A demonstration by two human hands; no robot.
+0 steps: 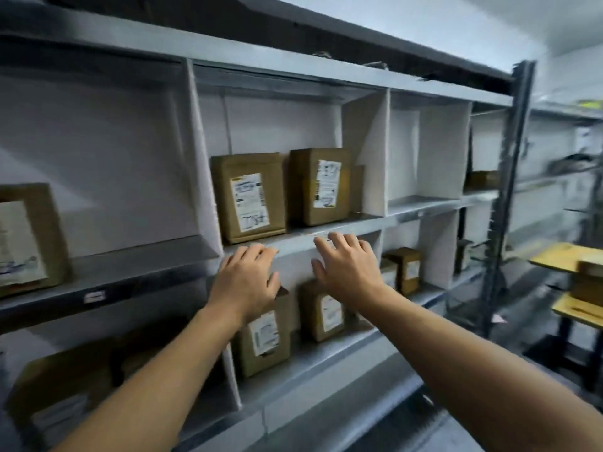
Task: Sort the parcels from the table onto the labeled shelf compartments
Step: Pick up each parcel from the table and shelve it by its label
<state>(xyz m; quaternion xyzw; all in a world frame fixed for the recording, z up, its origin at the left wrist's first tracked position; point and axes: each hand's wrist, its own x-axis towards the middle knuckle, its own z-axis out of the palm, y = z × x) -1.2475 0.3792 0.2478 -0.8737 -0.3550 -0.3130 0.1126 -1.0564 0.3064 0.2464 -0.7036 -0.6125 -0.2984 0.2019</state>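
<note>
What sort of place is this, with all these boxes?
Probably a parcel sorting or storage room: grey metal shelving split into compartments by white divider panels, with brown cardboard parcels bearing printed white labels standing in them.

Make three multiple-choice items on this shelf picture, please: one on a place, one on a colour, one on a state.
1. The left hand and right hand are: A on a yellow table; B at the shelf edge; C inside a top compartment.
2. The parcel above the left hand is: A blue; B red; C brown.
3. Both hands are: A open; B gripping a parcel; C fists.
Key: 1B, both reach to the edge; 2C, brown cardboard shows; 3A, fingers relaxed, holding nothing.
</note>
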